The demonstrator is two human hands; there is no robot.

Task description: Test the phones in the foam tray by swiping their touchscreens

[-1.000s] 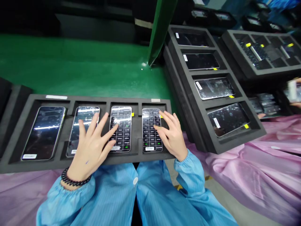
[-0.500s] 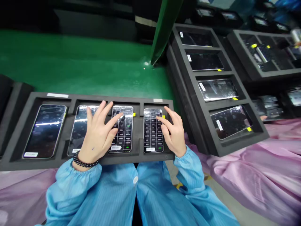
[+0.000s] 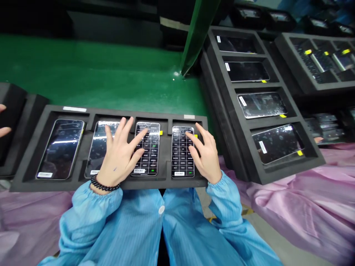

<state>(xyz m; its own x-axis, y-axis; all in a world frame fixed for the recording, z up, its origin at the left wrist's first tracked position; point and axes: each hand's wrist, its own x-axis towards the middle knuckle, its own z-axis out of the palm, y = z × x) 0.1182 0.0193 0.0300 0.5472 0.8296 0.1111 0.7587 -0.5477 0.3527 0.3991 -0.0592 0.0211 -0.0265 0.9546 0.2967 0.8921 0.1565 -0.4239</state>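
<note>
A black foam tray (image 3: 116,113) lies across my lap with several phones in its slots. My left hand (image 3: 119,155) is open, fingers spread, its thumb on the lit grid screen of the third phone (image 3: 148,149). The other fingers hover over the second phone (image 3: 98,147). My right hand (image 3: 203,153) is open too, its fingers touching the lit grid screen of the fourth phone (image 3: 181,151). The first phone (image 3: 61,147) at the left has a dark screen and is untouched.
A stack of black foam trays (image 3: 310,162) with dark phones stands at my right. More trays (image 3: 307,87) sit behind it. A green conveyor belt (image 3: 97,74) runs beyond my tray. Pink cloth (image 3: 291,207) covers the bench. Another person's fingers (image 3: 4,120) show at the left edge.
My left hand shifted right and up so its thumb rests on the third phone. My right hand slid slightly up the fourth phone. Another person's fingers appeared at the left.
</note>
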